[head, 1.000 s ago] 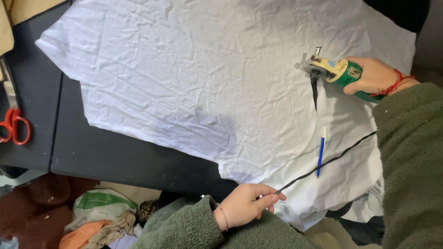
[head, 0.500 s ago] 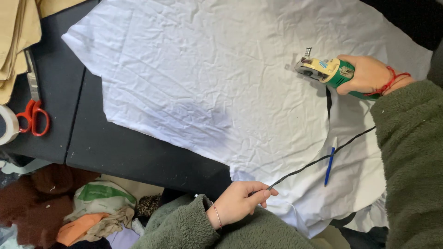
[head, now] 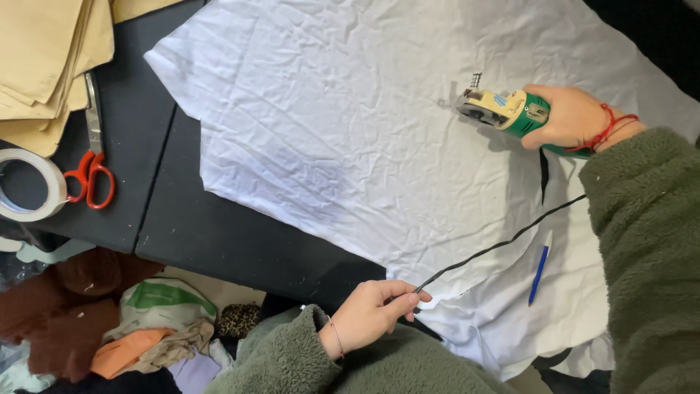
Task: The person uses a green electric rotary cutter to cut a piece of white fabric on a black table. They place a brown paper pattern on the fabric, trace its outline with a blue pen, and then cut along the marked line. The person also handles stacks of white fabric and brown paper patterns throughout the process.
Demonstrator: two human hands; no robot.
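A wide sheet of creased white fabric lies spread over a black table. My right hand grips a green and cream electric fabric cutter that rests on the fabric at the right; a short dark slit shows in the cloth just below the hand. The cutter's black power cord runs down and left across the fabric. My left hand pinches that cord at the table's near edge. A blue pen lies on the fabric beside the cord.
Red-handled scissors and a roll of white tape lie on the table's left part, next to a stack of tan paper sheets. Below the table edge sits a heap of brown, green and orange cloth scraps.
The view has shifted, so everything sits further right in frame. The cutter has moved a little along the fabric, away from the slit. My left hand stays pinched on the cord.
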